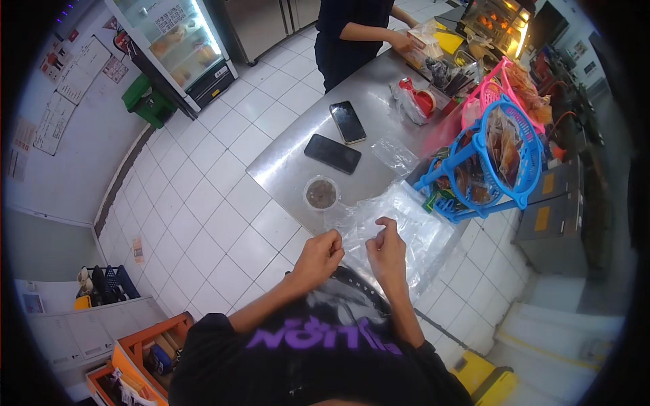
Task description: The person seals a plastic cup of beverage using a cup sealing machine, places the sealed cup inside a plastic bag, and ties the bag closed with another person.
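My left hand (321, 258) is closed in a fist just off the front edge of the steel table. My right hand (387, 252) is beside it, with fingers curled in and the index finger bent upward. If either hand pinches something thin, I cannot make it out. Clear plastic bags (413, 230) lie in a flat pile under and beyond my right hand. A round clear tub (321, 193) with dark contents stands on the table beyond my left hand.
Two phones (332, 153) lie on the steel table (284, 152). A blue basket stand (504, 152) with brown packets and a pink basket (484, 101) are at the right. Across the table, a person in dark clothes (345, 40) handles packages. A glass-door fridge (176, 47) stands back left.
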Available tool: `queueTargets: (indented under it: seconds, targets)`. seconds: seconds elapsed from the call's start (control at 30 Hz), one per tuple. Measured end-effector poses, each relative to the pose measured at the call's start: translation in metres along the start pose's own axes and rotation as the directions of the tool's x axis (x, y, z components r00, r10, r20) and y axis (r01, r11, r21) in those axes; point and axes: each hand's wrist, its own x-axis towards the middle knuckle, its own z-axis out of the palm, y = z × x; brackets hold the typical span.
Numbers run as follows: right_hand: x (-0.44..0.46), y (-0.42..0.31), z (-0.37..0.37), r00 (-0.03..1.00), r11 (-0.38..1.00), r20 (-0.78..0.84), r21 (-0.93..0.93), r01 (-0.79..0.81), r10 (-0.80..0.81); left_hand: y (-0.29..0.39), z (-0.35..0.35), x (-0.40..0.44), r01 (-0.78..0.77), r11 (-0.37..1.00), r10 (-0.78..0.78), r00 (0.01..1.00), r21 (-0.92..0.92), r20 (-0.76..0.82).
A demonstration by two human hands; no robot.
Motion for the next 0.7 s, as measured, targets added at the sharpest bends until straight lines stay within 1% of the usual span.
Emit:
queueTargets:
  seconds: [0.03,0.07,0.13,0.17,0.2,0.23,0.3,0.37,0.4,0.43,0.47,0.5,0.53,0.57,0.6,0.63,0.67,0.7]
  targets:
    - [0.003,0.002,0.009,0.991,0.993,-0.064,0.019,0.116,-0.114,0.003,0.003,0.0,0.012,0.997,-0.015,0.999,-0.079,-0.045]
    - [0.0,0.007,0.016,0.97,0.976,-0.123,0.033,0.217,-0.211,0.005,0.006,-0.003,0.033,0.996,-0.036,0.999,-0.082,-0.033]
    - [0.0,0.026,0.026,0.978,0.984,-0.107,0.013,0.179,-0.176,0.008,0.005,0.003,-0.124,0.992,0.124,0.991,-0.006,-0.044]
    - [0.002,0.033,0.026,0.982,0.987,-0.096,-0.011,0.159,-0.16,0.004,0.004,0.002,-0.105,0.994,0.104,0.994,-0.008,-0.036]
    - [0.006,0.011,0.002,0.994,0.997,-0.099,0.053,-0.048,0.053,-0.002,0.003,-0.001,-0.101,0.993,0.103,0.994,0.066,-0.038]
    - [0.006,-0.001,0.0,0.988,0.996,-0.131,0.035,-0.081,0.085,-0.006,0.003,-0.005,-0.096,0.986,0.103,0.994,0.138,-0.044]
    - [0.005,-0.003,0.006,0.977,0.993,-0.179,0.012,-0.116,0.116,0.0,0.009,-0.003,-0.061,0.99,0.067,0.997,0.13,-0.044]
    - [-0.005,-0.007,0.017,0.991,0.997,-0.128,0.059,0.05,-0.042,0.006,0.012,0.006,-0.074,0.995,0.087,0.966,0.061,-0.245]
    - [-0.015,-0.027,0.019,0.995,0.99,-0.016,0.098,0.104,-0.103,0.003,0.007,0.006,-0.05,0.997,0.063,0.97,0.059,-0.236]
    - [-0.021,-0.024,0.022,0.986,0.983,-0.015,0.087,0.164,-0.163,-0.003,0.0,0.008,-0.053,0.997,0.064,0.979,0.061,-0.194]
    - [-0.014,-0.019,0.007,0.998,0.998,-0.062,0.06,-0.011,0.015,-0.005,-0.004,0.004,-0.057,0.996,0.066,0.987,0.061,-0.147]
    - [-0.003,-0.013,-0.01,0.976,0.983,-0.12,0.036,-0.179,0.182,-0.002,-0.004,-0.003,-0.049,0.997,0.056,0.989,0.058,-0.135]
    - [0.0,-0.01,-0.01,0.972,0.978,-0.115,-0.018,-0.208,0.205,0.002,-0.005,-0.007,-0.045,0.997,0.05,0.994,0.062,-0.094]
    - [-0.004,-0.007,-0.006,0.973,0.979,-0.114,-0.027,-0.204,0.2,0.008,-0.003,-0.011,-0.032,0.998,0.036,0.997,0.059,-0.065]
    - [-0.007,-0.007,0.004,0.978,1.0,-0.21,-0.023,-0.012,0.007,0.011,-0.003,-0.007,0.093,0.995,-0.094,0.994,-0.024,-0.058]
    - [-0.01,-0.018,0.017,0.938,0.986,-0.304,-0.027,0.164,-0.165,0.016,-0.005,0.001,0.093,0.995,-0.094,0.994,-0.017,-0.058]
    - [-0.024,-0.036,0.028,0.973,0.994,-0.203,-0.004,0.111,-0.109,0.021,-0.005,0.003,-0.029,0.999,0.026,0.993,-0.022,-0.111]
    - [-0.028,-0.029,0.023,0.967,0.981,-0.168,0.006,0.194,-0.19,0.024,-0.003,0.001,-0.158,0.987,0.152,0.975,-0.022,-0.162]
